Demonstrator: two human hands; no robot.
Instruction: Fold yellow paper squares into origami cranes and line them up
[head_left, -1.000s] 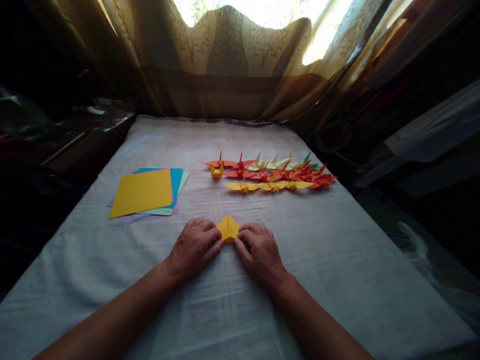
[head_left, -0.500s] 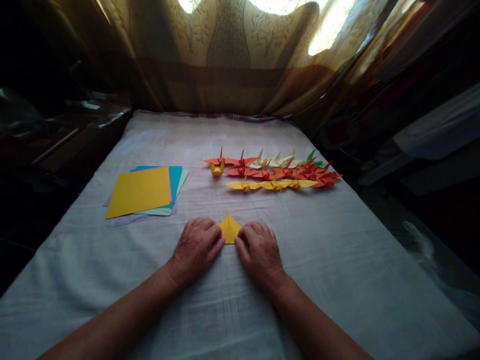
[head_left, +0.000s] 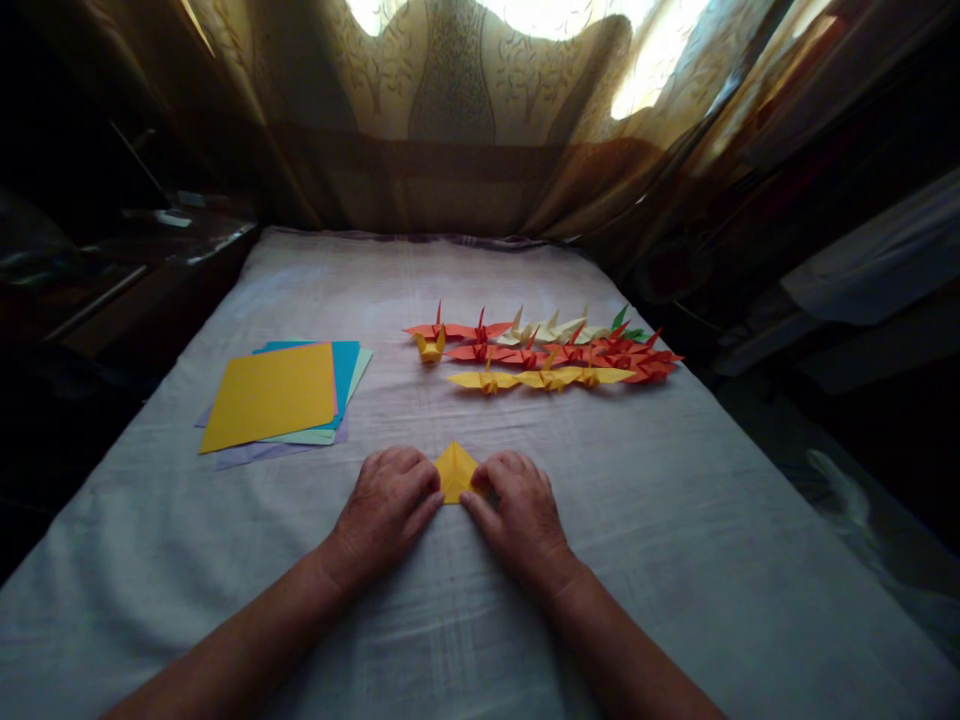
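A small folded piece of yellow origami paper (head_left: 455,472) lies on the cloth between my hands, its point facing away from me. My left hand (head_left: 394,497) pinches its left edge, the thumb along the near corner. On the other side, my right hand (head_left: 517,508) grips the right edge, with the thumb pressed on the near right corner. Both sets of fingers are bent and cover the paper's side corners. Beyond my hands stand rows of folded paper cranes: yellow ones (head_left: 553,379) nearest, red ones (head_left: 529,355) behind, and cream ones (head_left: 555,328) and a green one (head_left: 628,328) at the back.
A stack of coloured paper squares, a yellow sheet (head_left: 270,395) on top, lies to the left. A small yellow folded figure (head_left: 430,347) sits left of the crane rows. The white cloth (head_left: 675,560) covers the surface. A patterned curtain (head_left: 450,170) hangs behind.
My right thumb has shifted left across the paper's near edge. A centre crease pattern shows more on the yellow paper. The whole view has dipped slightly; the cranes and stack are unmoved.
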